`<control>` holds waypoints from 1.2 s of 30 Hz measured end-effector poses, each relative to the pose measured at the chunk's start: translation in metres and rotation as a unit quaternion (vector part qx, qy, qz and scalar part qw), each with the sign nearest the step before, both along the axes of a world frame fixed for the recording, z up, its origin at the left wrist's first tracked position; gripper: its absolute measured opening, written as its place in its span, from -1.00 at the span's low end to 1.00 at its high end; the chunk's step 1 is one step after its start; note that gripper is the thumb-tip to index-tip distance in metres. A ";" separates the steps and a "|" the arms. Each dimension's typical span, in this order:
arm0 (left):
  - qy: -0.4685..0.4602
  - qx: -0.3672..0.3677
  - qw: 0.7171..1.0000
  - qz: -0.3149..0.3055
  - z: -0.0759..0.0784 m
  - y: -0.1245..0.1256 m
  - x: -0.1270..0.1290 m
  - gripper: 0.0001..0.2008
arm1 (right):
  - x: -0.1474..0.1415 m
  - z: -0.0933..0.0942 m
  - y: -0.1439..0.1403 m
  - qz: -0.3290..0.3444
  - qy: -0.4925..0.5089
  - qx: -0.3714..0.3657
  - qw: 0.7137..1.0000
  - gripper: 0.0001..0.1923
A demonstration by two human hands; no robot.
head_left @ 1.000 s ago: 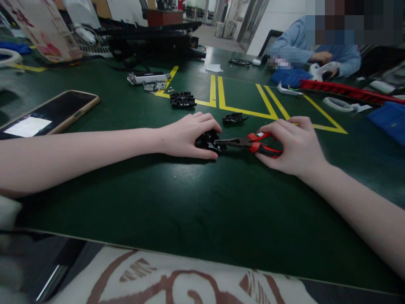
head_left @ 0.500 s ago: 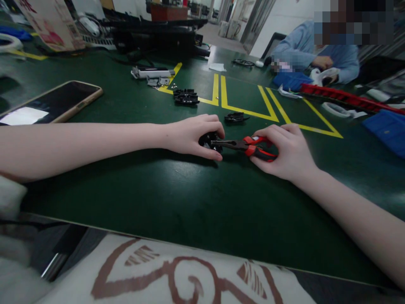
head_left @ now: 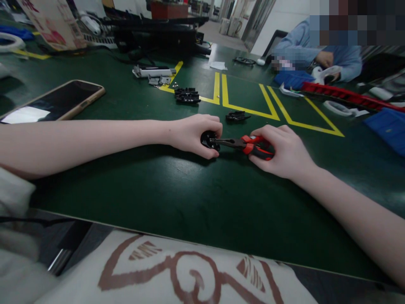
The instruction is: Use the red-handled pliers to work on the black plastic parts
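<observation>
My left hand (head_left: 199,134) is closed around a small black part (head_left: 207,138), gripping it between thumb and fingers just above the green table (head_left: 177,202). Its exact kind is partly hidden by the hand. Red-and-black needle-nose pliers (head_left: 248,145) sit in my right hand (head_left: 281,150), with the fingers wrapped round the handles. The jaws point left and their tips reach the black part. Behind the hands lie a thin black piece (head_left: 236,116) and a cluster of black parts (head_left: 187,96).
A smartphone (head_left: 60,101) lies at the left, beside my forearm. Farther back are a white cylindrical part (head_left: 155,71) and yellow tape lines (head_left: 249,112). Blue bins (head_left: 387,128) and a red strip (head_left: 348,97) stand at the right, near another person's sleeve (head_left: 297,42).
The black part has turned slightly in my left hand, showing a rounder face. The pliers stay at it and have shifted slightly left with my right hand.
</observation>
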State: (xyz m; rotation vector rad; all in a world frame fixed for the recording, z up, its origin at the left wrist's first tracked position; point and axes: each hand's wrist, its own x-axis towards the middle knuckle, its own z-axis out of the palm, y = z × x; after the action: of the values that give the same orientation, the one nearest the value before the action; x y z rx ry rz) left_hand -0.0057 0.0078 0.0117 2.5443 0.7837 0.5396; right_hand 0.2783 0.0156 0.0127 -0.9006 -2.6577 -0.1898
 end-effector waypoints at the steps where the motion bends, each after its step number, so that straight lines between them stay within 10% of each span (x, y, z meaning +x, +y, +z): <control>1: 0.003 0.004 1.000 -0.004 0.000 0.000 0.000 -0.68 | 0.000 0.000 -0.001 0.000 -0.003 0.009 1.000 -0.69; 15: 0.012 0.052 0.998 -0.033 -0.001 0.000 0.004 -0.59 | 0.001 0.003 -0.005 0.030 -0.045 0.153 0.987 -0.67; 36: 0.052 0.079 0.991 0.092 0.003 -0.005 -0.010 -0.54 | 0.010 0.001 0.005 -0.059 -0.011 0.083 0.995 -0.70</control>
State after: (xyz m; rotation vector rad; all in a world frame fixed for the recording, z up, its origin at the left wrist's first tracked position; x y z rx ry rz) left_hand -0.0158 0.0029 0.0152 2.6785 1.0596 0.5488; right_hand 0.2885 0.0210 0.0135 -1.0059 -2.5645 -0.4457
